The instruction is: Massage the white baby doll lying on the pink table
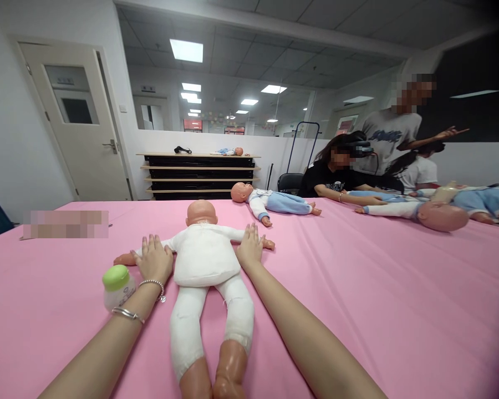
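White-bodied, the doll (208, 255) lies between the left hand (154, 259) and right hand (250, 247), both open on its arms.

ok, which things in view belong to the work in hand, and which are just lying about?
In hand:
- white-bodied doll, under left hand and right hand
- probably green-lidded jar, near left forearm, not held

Lying about, it seems:
- clothed doll on the table
- small doll on the stacked boards
- black object beside it
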`<action>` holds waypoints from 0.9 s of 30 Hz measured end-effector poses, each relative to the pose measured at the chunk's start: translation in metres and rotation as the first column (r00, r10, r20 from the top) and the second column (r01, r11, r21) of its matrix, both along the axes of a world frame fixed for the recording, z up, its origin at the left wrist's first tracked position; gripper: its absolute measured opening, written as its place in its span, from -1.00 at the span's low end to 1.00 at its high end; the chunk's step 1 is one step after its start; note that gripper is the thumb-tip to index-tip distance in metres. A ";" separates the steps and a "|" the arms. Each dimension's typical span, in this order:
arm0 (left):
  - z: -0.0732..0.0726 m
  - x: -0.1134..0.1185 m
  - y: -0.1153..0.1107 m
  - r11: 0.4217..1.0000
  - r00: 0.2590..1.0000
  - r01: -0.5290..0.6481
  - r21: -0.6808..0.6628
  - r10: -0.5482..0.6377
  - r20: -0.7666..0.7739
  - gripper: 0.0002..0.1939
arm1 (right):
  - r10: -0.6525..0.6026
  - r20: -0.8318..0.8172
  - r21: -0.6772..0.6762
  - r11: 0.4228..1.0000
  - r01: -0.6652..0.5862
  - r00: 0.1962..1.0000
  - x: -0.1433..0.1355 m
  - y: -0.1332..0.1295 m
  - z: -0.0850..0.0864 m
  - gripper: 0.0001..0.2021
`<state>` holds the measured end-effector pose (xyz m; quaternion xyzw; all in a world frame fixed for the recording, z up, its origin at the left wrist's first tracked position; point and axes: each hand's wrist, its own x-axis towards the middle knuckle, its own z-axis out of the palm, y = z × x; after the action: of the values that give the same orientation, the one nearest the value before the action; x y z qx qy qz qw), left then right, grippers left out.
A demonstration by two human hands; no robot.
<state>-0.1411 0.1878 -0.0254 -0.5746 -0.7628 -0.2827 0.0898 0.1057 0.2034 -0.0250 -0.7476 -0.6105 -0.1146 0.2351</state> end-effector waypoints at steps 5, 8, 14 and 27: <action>-0.001 0.001 0.001 0.973 0.972 0.221 -0.064 -0.225 -0.066 -0.48 | 0.389 0.081 -0.055 0.921 -0.385 0.918 -0.002 -0.001 0.001 -0.47; -0.001 0.001 0.000 0.971 0.973 0.217 -0.105 -0.223 -0.056 -0.52 | 0.301 0.006 -0.058 0.952 -0.300 0.954 0.000 0.000 -0.002 -0.50; 0.003 -0.004 0.000 0.993 0.986 0.070 0.093 -0.083 0.148 -0.48 | 0.140 -0.154 0.026 0.990 -0.137 0.978 0.008 0.003 0.006 -0.48; -0.003 0.004 0.003 0.687 0.529 0.706 0.172 -0.673 0.517 -0.49 | 0.767 -0.464 -0.233 0.378 -0.896 0.444 -0.039 -0.054 0.078 -0.62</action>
<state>-0.1369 0.1912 -0.0280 -0.7257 -0.4735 -0.4228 -0.2654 0.0671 0.1490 0.0531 -0.3714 -0.8725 0.2713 0.1649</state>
